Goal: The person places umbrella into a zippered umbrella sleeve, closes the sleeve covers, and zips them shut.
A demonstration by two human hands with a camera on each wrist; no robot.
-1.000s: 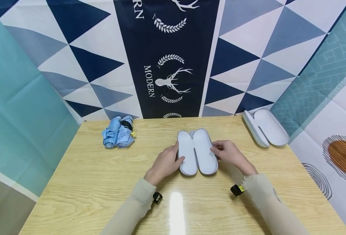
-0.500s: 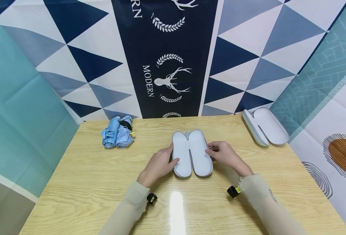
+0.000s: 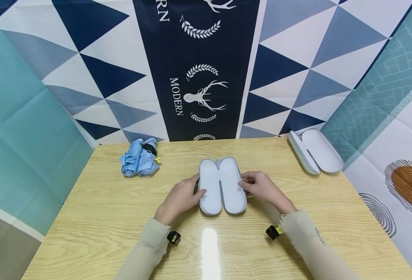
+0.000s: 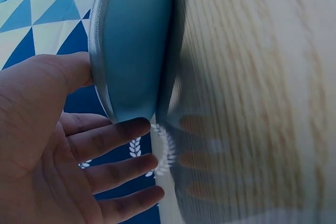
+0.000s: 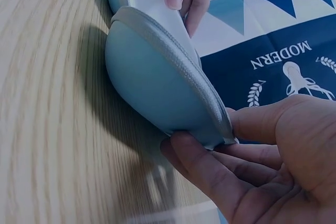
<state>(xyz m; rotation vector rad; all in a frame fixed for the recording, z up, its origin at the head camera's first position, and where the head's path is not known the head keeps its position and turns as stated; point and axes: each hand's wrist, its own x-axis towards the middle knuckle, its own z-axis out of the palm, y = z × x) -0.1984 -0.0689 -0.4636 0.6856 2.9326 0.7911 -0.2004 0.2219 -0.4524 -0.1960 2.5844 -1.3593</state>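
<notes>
An open case [image 3: 210, 188], white lining facing up, spreads between my two hands, low above or on the table [image 3: 87, 221]; I cannot tell whether they touch. My left hand [image 3: 179, 196] clamps the case's left rim between thumb and fingers; my right hand [image 3: 263, 188] pinches its right rim. Beyond the case to the left, two blue umbrellas [image 3: 131, 158] lie bundled; beyond it to the right, a second case [image 3: 322, 151] lies open. Behind the case hangs a triangle-patterned cloth [image 3: 108, 74].

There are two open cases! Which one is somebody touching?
The middle case, with the left grip and right grip at its sides. The other case sits untouched, farther back on the right.
</notes>
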